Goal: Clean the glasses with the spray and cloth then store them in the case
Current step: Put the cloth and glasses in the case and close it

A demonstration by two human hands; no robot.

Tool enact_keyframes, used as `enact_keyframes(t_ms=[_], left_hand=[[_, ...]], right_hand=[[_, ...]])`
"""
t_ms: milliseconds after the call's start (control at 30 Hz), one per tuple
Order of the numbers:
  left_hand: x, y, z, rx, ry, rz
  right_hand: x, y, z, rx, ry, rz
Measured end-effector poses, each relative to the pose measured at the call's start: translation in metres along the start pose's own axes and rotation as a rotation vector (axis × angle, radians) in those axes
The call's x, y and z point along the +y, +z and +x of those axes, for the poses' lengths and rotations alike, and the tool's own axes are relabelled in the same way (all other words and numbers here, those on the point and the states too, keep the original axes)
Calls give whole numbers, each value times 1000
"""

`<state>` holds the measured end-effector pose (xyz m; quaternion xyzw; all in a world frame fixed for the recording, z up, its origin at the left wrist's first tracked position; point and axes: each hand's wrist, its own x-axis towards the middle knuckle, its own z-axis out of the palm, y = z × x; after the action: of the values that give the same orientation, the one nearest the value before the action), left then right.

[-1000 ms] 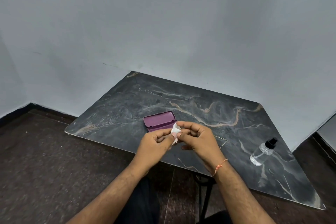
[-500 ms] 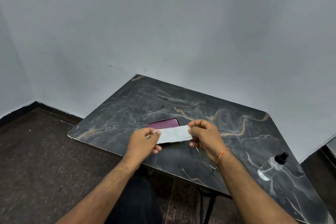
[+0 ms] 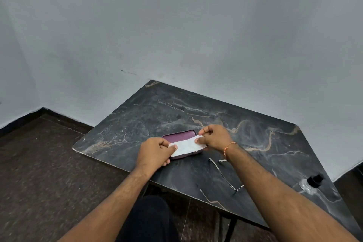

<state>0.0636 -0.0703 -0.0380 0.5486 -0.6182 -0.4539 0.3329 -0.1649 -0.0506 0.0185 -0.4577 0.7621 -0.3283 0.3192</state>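
I pinch the white cloth (image 3: 186,146) by its two short ends, left hand (image 3: 155,150) and right hand (image 3: 215,137), fingers curled tight, so I judge it pulled flat for wiping. Its long axis runs from fingers to fingers, rising toward the right, directly over the purple case (image 3: 181,136). The glasses (image 3: 224,176) lie under my right forearm; the spray bottle (image 3: 312,182) sits well right.
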Motion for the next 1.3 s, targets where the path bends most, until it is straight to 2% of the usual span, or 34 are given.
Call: enact_keyframes(t_ms=[167,300,667,767,1000,1133,1300], left_hand=[[-1,2,1,24,43,171],[-1,3,5,10,-24,198],[-9,1,22,-53,-130,85],[-9,-2,25,-44,-171,3],[-10,-10,35,-119,-225,-8],[-12,-12,37,-142,-212,22],[-17,-11,36,-149,-184,17]], right_hand=[[-3,8,9,38,-96,-275],[0,13,12,4,-83,-399],[15,22,1,-30,-66,-425],[16,21,-2,-59,-122,-505],[12,16,-10,-100,-179,-643],[9,16,-16,-97,-208,-789],[11,17,-17,-62,-250,-845]])
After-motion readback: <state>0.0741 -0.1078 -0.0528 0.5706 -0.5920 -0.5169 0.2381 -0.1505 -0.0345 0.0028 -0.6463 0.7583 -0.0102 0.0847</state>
